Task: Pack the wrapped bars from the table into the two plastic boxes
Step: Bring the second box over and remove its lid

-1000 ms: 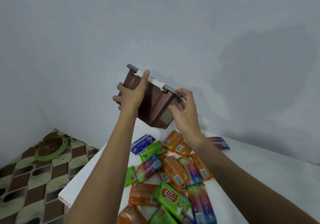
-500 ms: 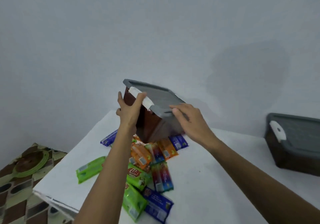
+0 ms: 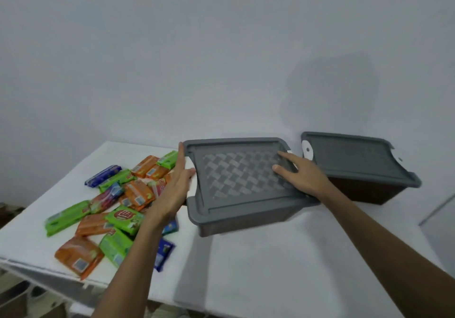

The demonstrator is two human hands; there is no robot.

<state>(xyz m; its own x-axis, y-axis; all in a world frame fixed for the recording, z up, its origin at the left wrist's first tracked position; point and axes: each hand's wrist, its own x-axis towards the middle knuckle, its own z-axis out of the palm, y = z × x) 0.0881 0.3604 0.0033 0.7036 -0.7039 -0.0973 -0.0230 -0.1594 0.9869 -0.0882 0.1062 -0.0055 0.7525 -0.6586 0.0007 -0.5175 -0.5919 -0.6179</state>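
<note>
Bracing the near box (image 3: 242, 215) with both hands: our left hand (image 3: 175, 189) presses its end, our right hand (image 3: 299, 173) lies flat on the lid (image 3: 236, 170), neither clenched. Next we'd pop both clips evenly. Bars (image 3: 115, 204) are piled just beyond our left hand.

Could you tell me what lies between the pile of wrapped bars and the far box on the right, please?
In the head view, the near box with its grey lid shut lies between the wrapped bars and the far box, with both hands on it.

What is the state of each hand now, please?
Left hand: open, fingers against the left end of the near grey-lidded brown plastic box.
Right hand: open, resting flat on its lid.
</note>
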